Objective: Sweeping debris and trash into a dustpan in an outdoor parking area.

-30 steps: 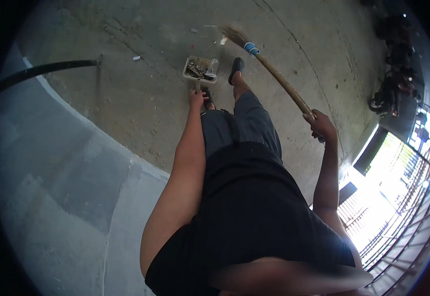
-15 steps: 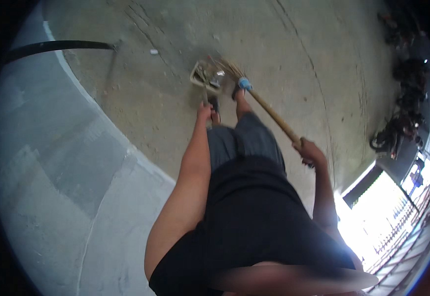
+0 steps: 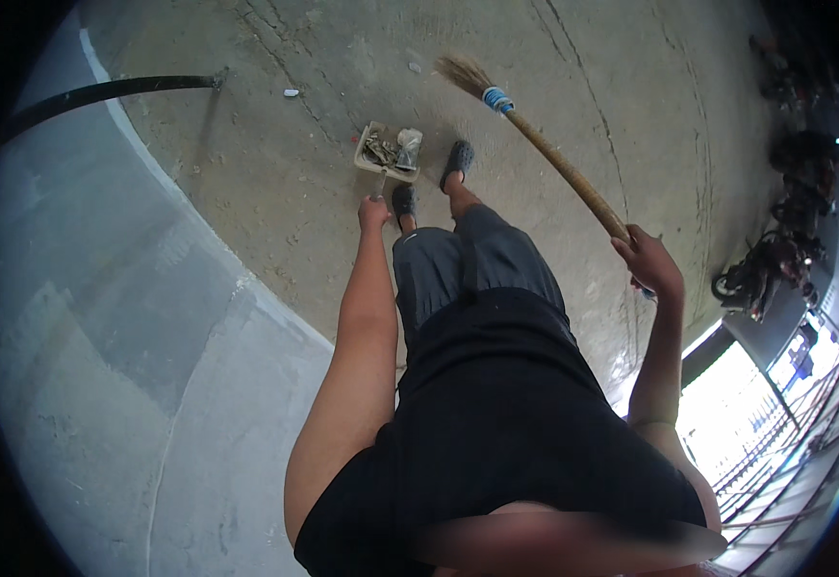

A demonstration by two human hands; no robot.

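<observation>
Over my head-camera feed I can read no text, label, number or sign. The blue-and-white wrap (image 3: 498,100) on the broom (image 3: 569,174) shows pale patches, too small for me to tell whether they are print. The whitish packet (image 3: 409,142) in the dustpan (image 3: 393,173) gives me nothing legible, and the motorcycles (image 3: 771,274) are too dark to read.

motorcycles (image 3: 771,272) stand right, a black pole (image 3: 116,93) left.
</observation>
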